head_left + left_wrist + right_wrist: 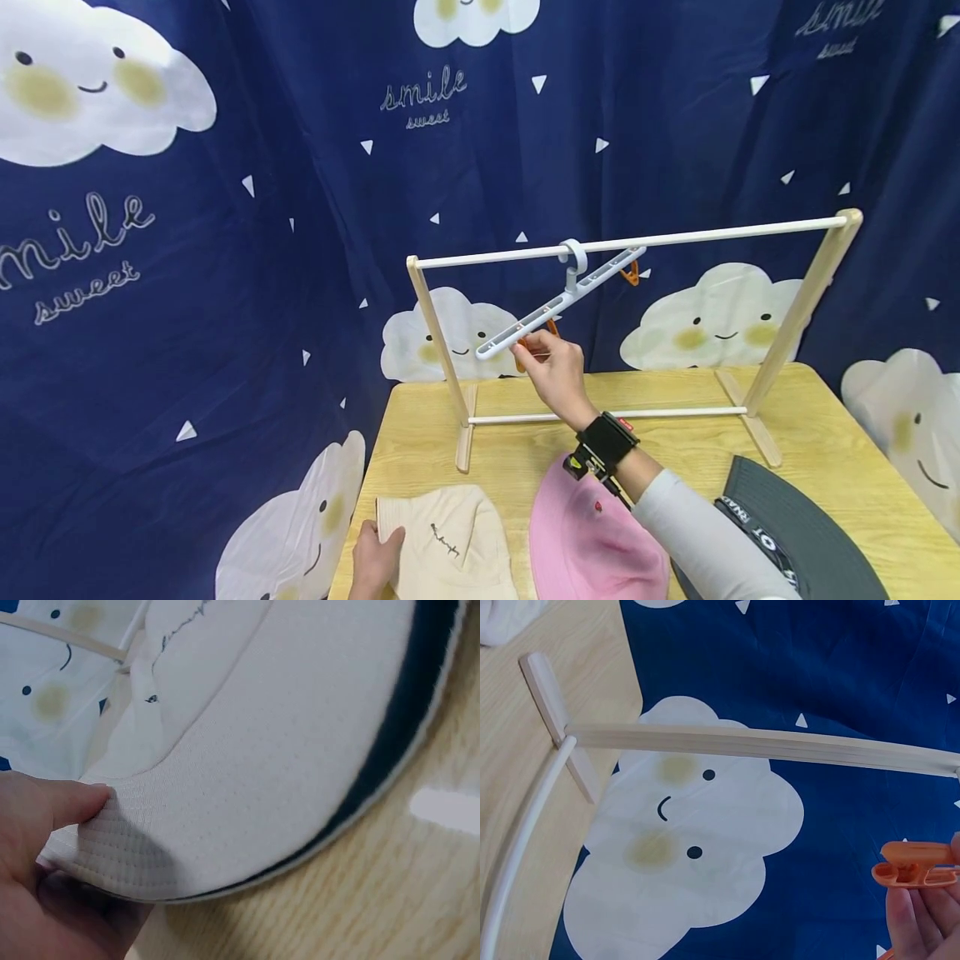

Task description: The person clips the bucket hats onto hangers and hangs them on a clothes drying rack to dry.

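Note:
My left hand (375,557) pinches the brim of a cream bucket hat (450,537) at the table's near left. In the left wrist view the thumb lies on top of the stitched brim (247,802) and the fingers are beneath it. My right hand (557,371) is raised and grips an orange clip (915,864) under the near end of a white hanger (536,317). The hanger hangs at a slant by its hook from the white rail of a small rack. Another orange clip (632,273) dangles at its far end.
The rack's rail (712,236) runs between two wooden posts on the wooden table (420,417). A pink bucket hat (570,533) lies below my right forearm, partly covered by it. A dark grey hat (806,533) lies to the right. Behind hangs a blue cloud-print curtain (315,125).

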`<state>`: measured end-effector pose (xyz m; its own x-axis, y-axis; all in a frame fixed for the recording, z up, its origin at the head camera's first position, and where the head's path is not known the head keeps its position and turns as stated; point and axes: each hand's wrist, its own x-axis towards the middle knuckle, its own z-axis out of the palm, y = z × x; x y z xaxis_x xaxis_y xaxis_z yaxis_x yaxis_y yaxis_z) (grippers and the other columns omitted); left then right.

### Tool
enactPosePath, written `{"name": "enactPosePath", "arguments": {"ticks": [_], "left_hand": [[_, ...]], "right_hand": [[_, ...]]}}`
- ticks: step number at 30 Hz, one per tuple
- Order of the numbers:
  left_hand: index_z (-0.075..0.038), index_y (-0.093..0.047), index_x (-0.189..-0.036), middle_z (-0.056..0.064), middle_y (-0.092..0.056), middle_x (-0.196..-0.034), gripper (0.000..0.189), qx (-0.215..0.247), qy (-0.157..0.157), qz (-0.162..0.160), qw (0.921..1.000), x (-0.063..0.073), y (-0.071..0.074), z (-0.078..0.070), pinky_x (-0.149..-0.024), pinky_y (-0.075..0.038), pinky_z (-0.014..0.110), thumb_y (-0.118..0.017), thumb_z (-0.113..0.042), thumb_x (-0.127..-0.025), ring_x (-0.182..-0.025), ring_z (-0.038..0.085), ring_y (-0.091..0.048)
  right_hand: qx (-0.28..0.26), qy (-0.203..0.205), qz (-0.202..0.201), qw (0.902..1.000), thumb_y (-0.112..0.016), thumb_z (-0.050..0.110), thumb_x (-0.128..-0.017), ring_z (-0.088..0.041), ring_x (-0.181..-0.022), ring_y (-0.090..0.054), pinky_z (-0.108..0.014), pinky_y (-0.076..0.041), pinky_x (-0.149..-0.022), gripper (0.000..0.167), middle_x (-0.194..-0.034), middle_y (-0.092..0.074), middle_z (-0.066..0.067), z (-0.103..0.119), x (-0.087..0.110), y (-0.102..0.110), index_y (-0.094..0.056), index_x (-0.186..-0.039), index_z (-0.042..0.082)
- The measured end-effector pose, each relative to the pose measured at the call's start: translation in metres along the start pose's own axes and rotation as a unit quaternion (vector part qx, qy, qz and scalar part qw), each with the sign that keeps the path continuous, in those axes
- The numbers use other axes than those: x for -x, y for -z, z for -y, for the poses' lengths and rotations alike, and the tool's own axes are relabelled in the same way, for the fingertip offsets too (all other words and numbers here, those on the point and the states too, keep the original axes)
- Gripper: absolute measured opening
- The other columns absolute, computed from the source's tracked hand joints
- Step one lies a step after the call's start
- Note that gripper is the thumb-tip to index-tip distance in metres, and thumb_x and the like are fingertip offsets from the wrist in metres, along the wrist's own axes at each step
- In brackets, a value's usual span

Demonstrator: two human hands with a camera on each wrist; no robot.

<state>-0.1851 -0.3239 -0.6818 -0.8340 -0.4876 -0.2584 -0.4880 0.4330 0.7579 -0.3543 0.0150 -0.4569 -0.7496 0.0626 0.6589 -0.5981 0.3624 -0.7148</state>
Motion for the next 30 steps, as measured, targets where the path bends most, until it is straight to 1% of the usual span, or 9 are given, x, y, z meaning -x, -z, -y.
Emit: {"name": "enactPosePath", "arguments": {"ticks": [4,7,11,14,16,21,22,26,30], "left_hand": [[0.005,-0.046,-0.118,0.022,-0.063,-0.106,0.032,0.023,-0.031,0.006,0.9992,-0.002,0.0,-0.003,-0.083,-0.05,0.046,-0.065,-0.011,-0.098,-0.095,0.031,-0.062],[0.002,-0.045,-0.122,0.019,-0.065,-0.101,0.03,0.047,-0.044,0.008,0.9979,0.0,0.001,-0.006,-0.075,-0.049,0.039,-0.061,-0.009,-0.1,-0.087,0.026,-0.063],[-0.002,-0.047,-0.127,0.013,-0.07,-0.095,0.026,0.099,-0.056,0.007,0.9935,0.001,0.001,-0.012,-0.065,-0.048,0.033,-0.057,-0.007,-0.103,-0.074,0.02,-0.064],[-0.005,-0.05,-0.128,0.011,-0.073,-0.094,0.024,0.132,-0.067,0.007,0.989,0.002,0.002,-0.018,-0.062,-0.049,0.031,-0.057,-0.007,-0.105,-0.071,0.019,-0.065],[-0.004,-0.05,-0.128,0.015,-0.074,-0.098,0.024,0.152,-0.082,0.012,0.9848,0.004,0.003,-0.023,-0.062,-0.051,0.031,-0.057,-0.006,-0.106,-0.073,0.019,-0.066],[0.002,-0.05,-0.129,0.025,-0.073,-0.107,0.025,0.209,-0.118,0.037,0.9701,0.006,0.009,-0.034,-0.065,-0.056,0.032,-0.056,-0.002,-0.106,-0.08,0.02,-0.071],[0.002,-0.05,-0.129,0.024,-0.073,-0.106,0.025,0.217,-0.121,0.041,0.9679,0.006,0.01,-0.036,-0.065,-0.057,0.032,-0.057,-0.002,-0.105,-0.08,0.019,-0.071],[0.002,-0.051,-0.13,0.021,-0.072,-0.099,0.028,0.224,-0.131,0.051,0.9643,0.003,0.015,-0.046,-0.065,-0.057,0.032,-0.059,-0.002,-0.104,-0.077,0.019,-0.071],[0.001,-0.051,-0.134,0.018,-0.072,-0.098,0.032,0.209,-0.133,0.059,0.9671,0.002,0.02,-0.056,-0.063,-0.056,0.033,-0.06,-0.005,-0.104,-0.076,0.02,-0.07]], "right_hand": [[-0.002,-0.007,0.003,1.0,-0.085,0.014,-0.089,-0.021,-0.077,-0.077,-0.011,-0.052,-0.066,0.012,-0.085,-0.079,-0.008,-0.001,-0.002,0.001,-0.077,-0.09,0.004],[-0.003,-0.011,0.004,0.9999,-0.084,0.014,-0.089,-0.021,-0.076,-0.077,-0.01,-0.052,-0.066,0.011,-0.084,-0.079,-0.007,-0.001,-0.002,0.001,-0.077,-0.089,0.005],[0.009,-0.008,-0.001,0.9999,-0.084,0.015,-0.089,-0.019,-0.074,-0.076,-0.013,-0.052,-0.063,0.011,-0.082,-0.079,-0.005,-0.001,-0.003,0.001,-0.077,-0.086,0.007],[0.022,0.001,-0.01,0.9997,-0.084,0.016,-0.089,-0.017,-0.07,-0.074,-0.015,-0.049,-0.06,0.013,-0.079,-0.078,-0.003,-0.001,-0.004,0.001,-0.075,-0.082,0.009],[0.029,0.009,-0.017,0.9994,-0.084,0.016,-0.089,-0.017,-0.066,-0.072,-0.018,-0.047,-0.059,0.014,-0.076,-0.077,-0.002,-0.002,-0.004,0.002,-0.074,-0.079,0.01],[0.033,0.016,-0.019,0.9991,-0.084,0.016,-0.089,-0.015,-0.063,-0.07,-0.019,-0.044,-0.059,0.016,-0.073,-0.076,-0.001,-0.004,-0.004,0.003,-0.074,-0.078,0.011],[0.033,0.014,-0.018,0.9992,-0.083,0.017,-0.089,-0.015,-0.064,-0.07,-0.018,-0.044,-0.059,0.016,-0.074,-0.076,-0.001,-0.004,-0.004,0.004,-0.074,-0.078,0.011],[0.029,0.001,-0.011,0.9995,-0.083,0.017,-0.09,-0.016,-0.066,-0.071,-0.014,-0.043,-0.06,0.015,-0.076,-0.077,-0.002,-0.004,-0.004,0.005,-0.074,-0.079,0.011],[0.023,-0.007,-0.006,0.9997,-0.082,0.017,-0.091,-0.018,-0.068,-0.073,-0.01,-0.043,-0.061,0.015,-0.077,-0.077,-0.003,-0.004,-0.003,0.005,-0.074,-0.081,0.009]]}}
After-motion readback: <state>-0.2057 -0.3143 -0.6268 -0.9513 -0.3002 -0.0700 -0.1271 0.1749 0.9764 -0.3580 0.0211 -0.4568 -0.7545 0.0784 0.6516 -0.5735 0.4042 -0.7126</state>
